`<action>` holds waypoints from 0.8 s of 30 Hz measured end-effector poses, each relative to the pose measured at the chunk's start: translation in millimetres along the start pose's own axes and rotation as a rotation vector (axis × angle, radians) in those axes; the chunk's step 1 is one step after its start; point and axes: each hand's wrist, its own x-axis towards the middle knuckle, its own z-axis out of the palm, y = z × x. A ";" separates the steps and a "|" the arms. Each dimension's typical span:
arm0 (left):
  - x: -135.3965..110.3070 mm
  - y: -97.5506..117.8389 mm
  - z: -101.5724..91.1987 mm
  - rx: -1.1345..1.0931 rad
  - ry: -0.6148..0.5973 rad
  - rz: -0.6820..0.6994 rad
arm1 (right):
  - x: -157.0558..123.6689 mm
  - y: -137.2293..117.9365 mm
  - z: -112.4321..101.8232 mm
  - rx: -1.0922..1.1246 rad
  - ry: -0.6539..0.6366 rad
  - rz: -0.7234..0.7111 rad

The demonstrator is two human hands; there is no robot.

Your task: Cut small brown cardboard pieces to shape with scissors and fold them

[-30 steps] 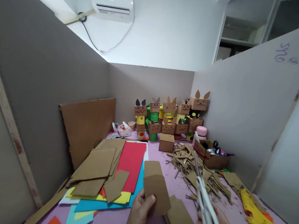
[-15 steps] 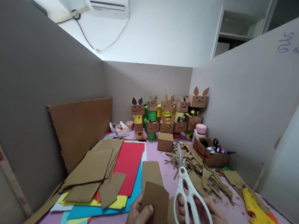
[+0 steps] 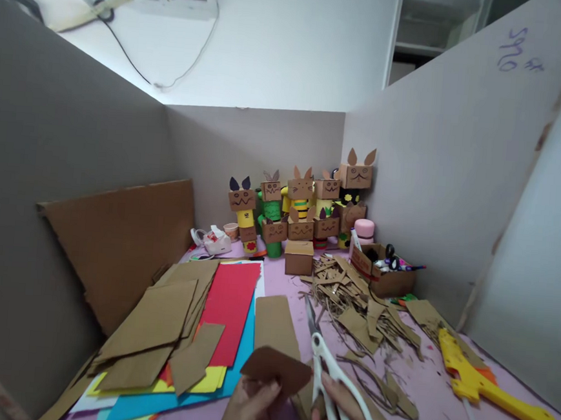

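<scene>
My left hand [image 3: 251, 405] pinches a small brown cardboard piece [image 3: 277, 369], which is tilted so that its face slants away. In my right hand [image 3: 342, 409] are white-handled scissors [image 3: 329, 363], with fingers through the loops and the blades parted, pointing forward. The scissors' pivot is close to the right edge of the held piece; whether they touch I cannot tell. Just beyond the held piece, a cardboard strip [image 3: 276, 323] lies flat on the pink table. More cardboard lies under my hands, partly hidden.
Cardboard sheets [image 3: 158, 317] and coloured paper [image 3: 232, 303] are stacked at left. Cardboard scraps [image 3: 346, 293] heap at right, near a yellow glue gun [image 3: 485, 381] and a box of pens [image 3: 391, 283]. Cardboard animal figures [image 3: 301, 189] and a small cardboard box [image 3: 299, 258] stand behind.
The held cardboard piece has tipped from facing me to a slant. The scissors have swung down and left, closer to it. The whole view has shifted slightly.
</scene>
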 end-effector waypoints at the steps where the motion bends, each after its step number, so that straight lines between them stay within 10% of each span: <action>1: 1.8 -2.7 -1.9 0.022 -0.029 0.016 | 0.5 1.4 0.5 0.006 -0.002 0.033; 14: -6.9 8.5 1.3 -0.101 -0.048 -0.316 | -4.4 0.3 1.1 -0.151 0.170 -0.398; 19: -11.8 -1.7 2.1 0.081 -0.086 -0.191 | -8.5 -5.0 6.5 -0.233 0.188 -0.423; 24: -7.4 5.3 2.1 0.162 0.142 -0.113 | -4.0 -0.7 0.2 -0.304 0.128 -0.332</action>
